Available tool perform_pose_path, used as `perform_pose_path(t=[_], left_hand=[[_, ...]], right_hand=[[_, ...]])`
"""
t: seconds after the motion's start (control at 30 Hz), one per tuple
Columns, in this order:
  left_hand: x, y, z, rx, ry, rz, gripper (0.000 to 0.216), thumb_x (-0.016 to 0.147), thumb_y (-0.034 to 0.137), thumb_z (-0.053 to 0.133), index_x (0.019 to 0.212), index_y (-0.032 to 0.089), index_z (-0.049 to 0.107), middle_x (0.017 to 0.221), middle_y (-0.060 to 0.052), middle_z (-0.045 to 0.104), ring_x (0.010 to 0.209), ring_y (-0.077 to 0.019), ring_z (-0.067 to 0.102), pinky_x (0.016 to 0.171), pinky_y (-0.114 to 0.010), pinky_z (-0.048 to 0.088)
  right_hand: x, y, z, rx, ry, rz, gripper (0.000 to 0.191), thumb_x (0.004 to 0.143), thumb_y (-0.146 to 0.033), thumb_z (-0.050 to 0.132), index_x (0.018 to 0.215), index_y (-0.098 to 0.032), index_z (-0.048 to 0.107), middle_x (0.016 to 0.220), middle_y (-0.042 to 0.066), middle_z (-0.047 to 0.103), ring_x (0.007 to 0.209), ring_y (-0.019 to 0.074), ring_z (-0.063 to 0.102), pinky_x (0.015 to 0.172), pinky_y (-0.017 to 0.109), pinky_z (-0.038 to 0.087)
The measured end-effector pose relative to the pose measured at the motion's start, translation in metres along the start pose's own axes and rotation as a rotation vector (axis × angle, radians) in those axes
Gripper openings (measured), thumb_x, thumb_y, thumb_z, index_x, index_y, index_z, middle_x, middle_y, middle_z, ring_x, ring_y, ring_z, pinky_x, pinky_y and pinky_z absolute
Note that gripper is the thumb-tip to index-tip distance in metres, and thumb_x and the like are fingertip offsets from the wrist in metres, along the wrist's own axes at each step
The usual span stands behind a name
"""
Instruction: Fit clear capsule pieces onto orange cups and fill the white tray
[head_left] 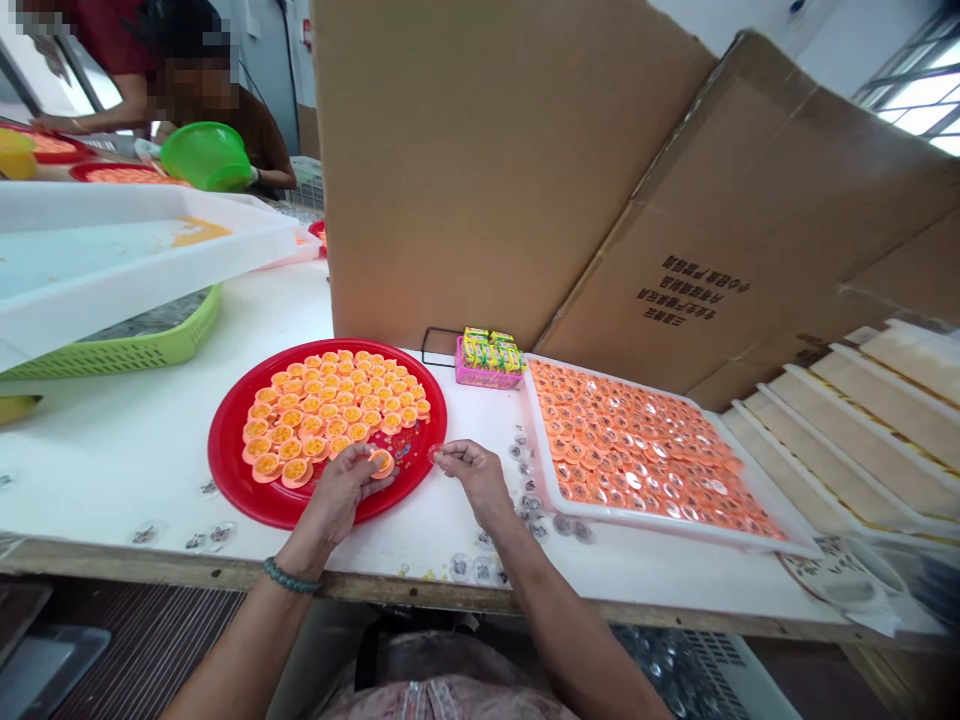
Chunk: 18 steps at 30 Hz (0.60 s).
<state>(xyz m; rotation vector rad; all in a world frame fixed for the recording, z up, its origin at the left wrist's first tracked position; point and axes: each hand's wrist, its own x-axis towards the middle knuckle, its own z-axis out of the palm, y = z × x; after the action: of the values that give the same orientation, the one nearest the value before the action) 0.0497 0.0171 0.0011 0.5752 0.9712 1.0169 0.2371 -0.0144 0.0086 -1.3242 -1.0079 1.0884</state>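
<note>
My left hand, with a green bead bracelet at the wrist, pinches a small round orange cup with a yellowish middle. It is over the front right part of a red round tray that bears many more such orange cups. To the right of the tray's rim, my right hand is closed, fingertips together; whatever lies between them is too small to name. Clear round stickers or discs with dark prints lie scattered on the white table right of that hand.
A white tray full of film-topped orange pieces stands right, beside stacked white trays. A pink basket of yellow-green packets sits before a cardboard screen. At left, a white bin overhangs a green basket. Behind, a person holds a green bowl.
</note>
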Motion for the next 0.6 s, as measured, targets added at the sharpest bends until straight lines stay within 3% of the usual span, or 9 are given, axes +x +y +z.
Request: perform_pose_path(t=[0.3, 0.5, 0.6], left_hand=[[-0.004, 0.002, -0.001, 0.051, -0.149, -0.003, 0.039, 0.06, 0.025, 0.081, 0.09, 0.014, 0.058, 0.085, -0.005, 0.066, 0.079, -0.0173, 0.065, 0.074, -0.027, 0.055], [-0.006, 0.001, -0.003, 0.087, -0.22, -0.007, 0.04, 0.061, 0.029, 0.081, 0.094, 0.015, 0.062, 0.087, -0.006, 0.068, 0.084, -0.0174, 0.064, 0.079, -0.029, 0.053], [-0.009, 0.002, 0.0, 0.118, -0.227, 0.019, 0.041, 0.06, 0.029, 0.081, 0.094, 0.014, 0.065, 0.091, -0.007, 0.069, 0.087, -0.0187, 0.064, 0.081, -0.029, 0.052]], right_hand=[[0.01, -0.014, 0.017, -0.179, -0.241, -0.029, 0.015, 0.07, -0.03, 0.066, 0.079, -0.019, 0.062, 0.068, -0.002, 0.06, 0.064, 0.0128, 0.057, 0.06, 0.024, 0.045], [0.032, -0.022, 0.024, -0.23, -0.485, -0.037, 0.01, 0.072, -0.025, 0.064, 0.074, -0.016, 0.06, 0.067, -0.002, 0.06, 0.061, 0.0109, 0.056, 0.059, 0.023, 0.045], [0.038, -0.023, 0.029, -0.257, -0.533, -0.033, 0.006, 0.072, -0.021, 0.062, 0.071, -0.015, 0.061, 0.064, -0.002, 0.06, 0.06, 0.0108, 0.055, 0.059, 0.023, 0.044]])
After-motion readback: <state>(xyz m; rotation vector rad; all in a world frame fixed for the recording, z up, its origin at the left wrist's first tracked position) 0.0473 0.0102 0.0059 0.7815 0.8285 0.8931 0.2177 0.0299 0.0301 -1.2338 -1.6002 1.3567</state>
